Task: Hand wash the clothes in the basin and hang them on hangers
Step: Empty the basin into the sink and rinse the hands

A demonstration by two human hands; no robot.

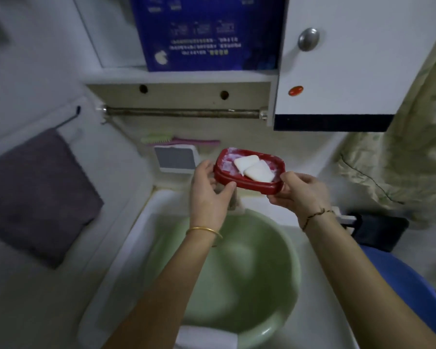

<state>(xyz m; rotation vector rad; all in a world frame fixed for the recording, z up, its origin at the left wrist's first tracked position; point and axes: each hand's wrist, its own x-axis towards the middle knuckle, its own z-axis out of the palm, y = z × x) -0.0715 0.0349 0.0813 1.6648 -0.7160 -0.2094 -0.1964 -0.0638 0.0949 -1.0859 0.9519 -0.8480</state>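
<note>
A red soap dish [239, 183] with two white soap bars [253, 167] is held in the air above the sink's back edge. My left hand [208, 190] grips its left end, thumb along the front rim. My right hand [300, 191] pinches its right end. Below them a pale green basin [275, 260] sits in the white sink [136, 235]. A white cloth [207, 337] lies over the basin's near rim. What the basin holds is hidden by my forearms and blur.
A grey towel [35, 192] hangs on the left wall. A rusty rail [181, 112] runs under a shelf with a blue box [207, 31]. A white cabinet door [337, 54] is at upper right, a blue basin [413, 288] at lower right, brushes [179, 140] behind.
</note>
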